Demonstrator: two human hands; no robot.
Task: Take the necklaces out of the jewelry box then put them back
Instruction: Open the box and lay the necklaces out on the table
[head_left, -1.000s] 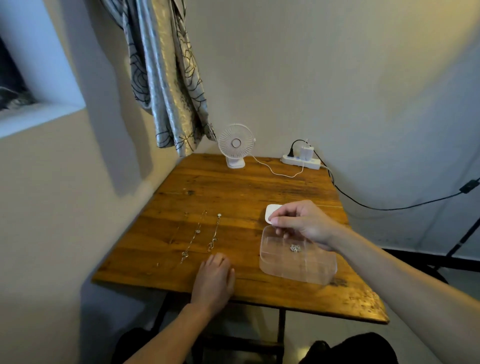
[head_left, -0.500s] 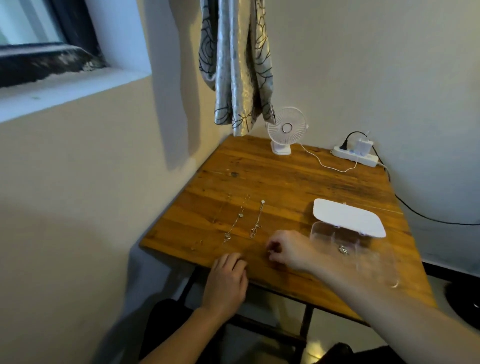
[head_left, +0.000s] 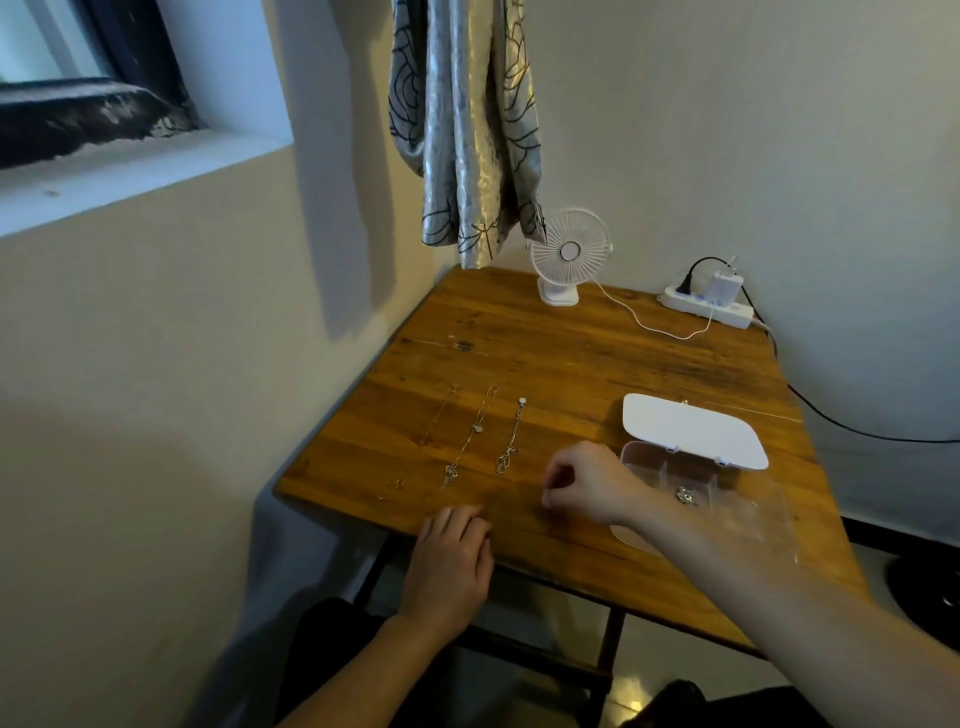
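Three necklaces lie stretched out side by side on the wooden table (head_left: 597, 358), well apart from the box: a faint one (head_left: 422, 441) on the outside, a middle one (head_left: 470, 436), and the nearest one (head_left: 511, 436) with a small round bead at its far end. You have laid them straight and separate, likely so the thin chains do not tangle. Your right hand (head_left: 589, 488) hovers between that row and the jewelry box (head_left: 675, 478), fingers curled in as if pinching something fine; whether a chain is in them, I cannot tell. Your left hand (head_left: 452, 551) rests flat on the near table edge, loosely closed and holding nothing, probably to steady you. One small silvery cluster (head_left: 684, 495) sits in a compartment of the clear box, whose white lid (head_left: 693, 428) is folded open behind it.
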